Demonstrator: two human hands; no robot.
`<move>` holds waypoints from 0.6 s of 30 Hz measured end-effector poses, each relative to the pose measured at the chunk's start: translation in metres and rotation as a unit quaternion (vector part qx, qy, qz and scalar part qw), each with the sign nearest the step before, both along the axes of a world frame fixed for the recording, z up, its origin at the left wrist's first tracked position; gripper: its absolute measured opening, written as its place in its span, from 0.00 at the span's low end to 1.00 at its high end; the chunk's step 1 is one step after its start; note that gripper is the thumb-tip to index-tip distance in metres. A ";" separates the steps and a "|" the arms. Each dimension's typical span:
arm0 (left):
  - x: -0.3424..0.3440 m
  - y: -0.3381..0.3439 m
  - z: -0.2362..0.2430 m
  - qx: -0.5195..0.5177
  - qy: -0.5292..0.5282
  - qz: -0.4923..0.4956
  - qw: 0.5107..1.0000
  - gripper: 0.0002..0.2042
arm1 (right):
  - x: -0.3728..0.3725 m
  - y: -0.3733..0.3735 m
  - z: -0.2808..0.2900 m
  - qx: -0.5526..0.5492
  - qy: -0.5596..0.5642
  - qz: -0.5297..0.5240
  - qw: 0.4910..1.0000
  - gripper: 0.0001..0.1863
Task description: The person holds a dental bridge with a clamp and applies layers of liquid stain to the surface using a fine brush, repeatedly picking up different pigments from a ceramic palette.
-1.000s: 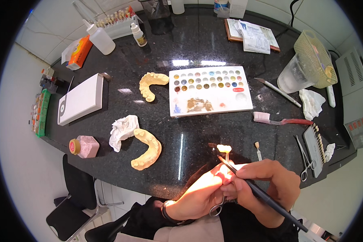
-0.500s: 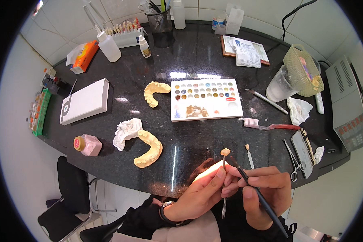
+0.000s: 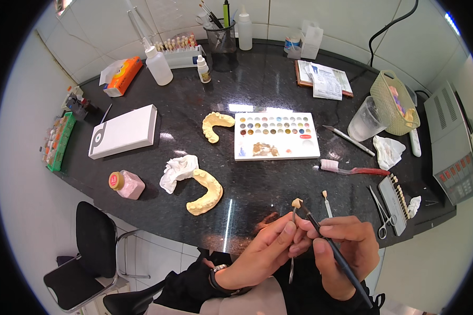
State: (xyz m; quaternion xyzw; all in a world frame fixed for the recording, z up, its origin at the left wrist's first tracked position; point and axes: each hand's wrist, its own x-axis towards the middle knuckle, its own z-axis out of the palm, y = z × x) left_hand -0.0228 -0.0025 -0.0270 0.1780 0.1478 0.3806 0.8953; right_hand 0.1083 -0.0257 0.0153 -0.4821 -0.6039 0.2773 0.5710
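At the lower middle, my left hand (image 3: 268,249) is closed on a slim metal clamp (image 3: 291,270), whose upper end carries a small tooth-coloured dental piece (image 3: 297,202). My right hand (image 3: 352,244) grips a dark-handled brush (image 3: 335,253), its tip beside that piece; I cannot tell if they touch. The fingertips of both hands meet around the clamp. Behind them lies a white palette (image 3: 294,147) with coloured wells and brown smears. To the left are two yellow dental casts (image 3: 205,197), the front one against crumpled white tissue (image 3: 178,170).
A pink jar (image 3: 131,185), white box (image 3: 123,131) and several bottles (image 3: 160,71) are on the left. A cup (image 3: 362,121), basket (image 3: 399,94), red toothbrush (image 3: 362,170), scissor-like clamp (image 3: 383,215), shade guide (image 3: 391,207) and machine (image 3: 452,142) line the right. A chair (image 3: 94,239) stands below.
The dental piece has turned and the clamp is more upright. The bright light on my left hand has faded. The brush has shifted slightly beside the piece. The whole view has shifted.
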 end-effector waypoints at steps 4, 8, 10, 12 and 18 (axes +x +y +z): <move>-0.003 -0.005 -0.003 -0.004 0.002 0.017 1.000 0.12 | -0.001 0.000 0.008 -0.009 -0.055 0.011 0.998 0.09; -0.005 -0.006 -0.002 -0.004 0.001 0.021 1.000 0.11 | -0.002 -0.002 0.009 -0.004 -0.055 0.005 0.998 0.09; -0.004 -0.004 0.003 0.012 0.022 0.021 0.999 0.10 | -0.004 -0.002 0.009 0.002 -0.055 -0.007 0.998 0.09; -0.004 -0.004 0.004 0.017 0.032 0.020 0.999 0.10 | -0.003 -0.002 0.008 0.004 -0.067 0.003 0.998 0.09; -0.005 -0.005 0.009 0.036 0.044 0.035 0.998 0.12 | -0.002 -0.007 0.005 0.016 0.072 0.003 0.997 0.11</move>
